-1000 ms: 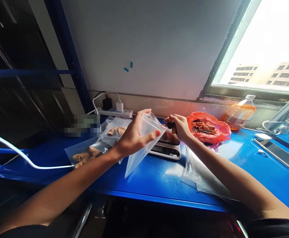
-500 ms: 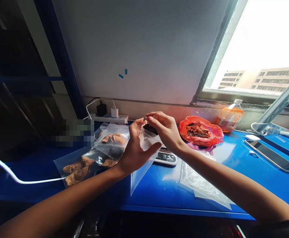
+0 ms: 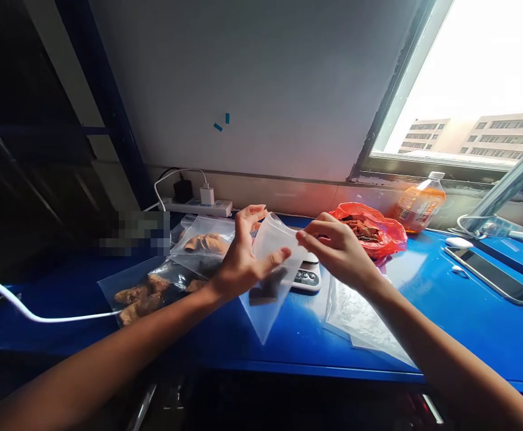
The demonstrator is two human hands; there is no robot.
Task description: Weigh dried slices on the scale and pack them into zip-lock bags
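Note:
Between my hands a translucent zip bag [image 3: 283, 254] hangs tilted, one corner pointing down. Inside its lower part dark pieces [image 3: 265, 292] show through the plastic. My left hand [image 3: 243, 254] holds the bag from the left, with the thumb across its front and the fingers up by its top edge. The thumb and fingers of my right hand [image 3: 342, 245] are pinched at the upper right corner of the bag. Behind the bag a white digital scale [image 3: 310, 279] is partly hidden.
Filled bags with brown pieces [image 3: 142, 299] lie to the left on the blue table [image 3: 297, 353]. A red plastic bag [image 3: 394, 236] of dried pieces, an orange drink bottle [image 3: 420, 203], flat clear bags [image 3: 360, 317] and a phone [image 3: 495, 278] are on the right. A white cable [image 3: 55, 319] crosses the left side.
The dark piece at my right fingertips has gone into the bag and lies low in it. My right hand has moved right and down to the bag's corner.

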